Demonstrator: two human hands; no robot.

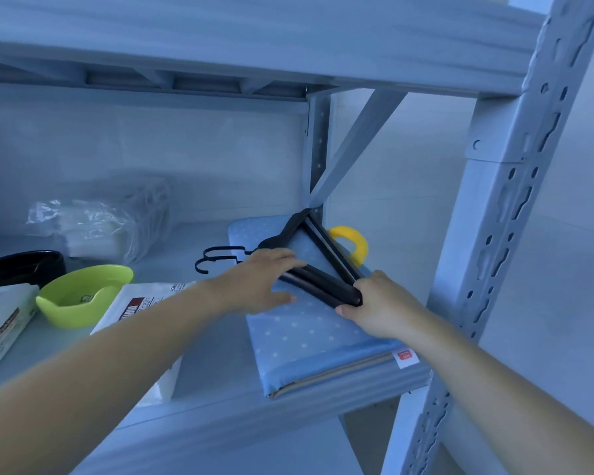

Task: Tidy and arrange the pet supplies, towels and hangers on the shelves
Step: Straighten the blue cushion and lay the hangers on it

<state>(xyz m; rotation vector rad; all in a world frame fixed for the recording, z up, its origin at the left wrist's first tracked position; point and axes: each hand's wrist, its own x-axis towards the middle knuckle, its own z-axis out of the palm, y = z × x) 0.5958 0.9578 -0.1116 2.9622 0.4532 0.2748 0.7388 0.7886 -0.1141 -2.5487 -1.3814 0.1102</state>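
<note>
Lettering is scarce in my head view. A white pack (pixel 141 303) lying near the left of the shelf (pixel 220 406) carries a dark red label with white capitals turned sideways; I can make out what looks like "UMA" and nothing more. A small red tag (pixel 406 356) sits at the near right corner of the folded towel (pixel 309 337), its print too small to read. A second pack (pixel 0 323) at the left edge has brown print that I cannot read either.

The towel is soft blue cloth with white dots, folded into a thick flat slab on the right end of the shelf. On top of it lie the hangers (pixel 323 284), a stack of black triangular frames with their hooks pointing left, off the cloth. My left hand (pixel 268 282) lies flat with fingers stretched over the stack's left side, thumb on the towel. My right hand (pixel 381 303) grips the stack's near right corner, fingers curled round it and thumb beneath.

A yellow ring (pixel 352 241) peeks out behind the hangers at the far right. Left of the white pack sits a glossy green bowl (pixel 83 296), with a black bowl (pixel 24 267) behind it and a crinkled clear plastic bag (pixel 96 224) farther back. A perforated grey upright (pixel 494 234) stands near on the right, and my left forearm crosses over the white pack.
</note>
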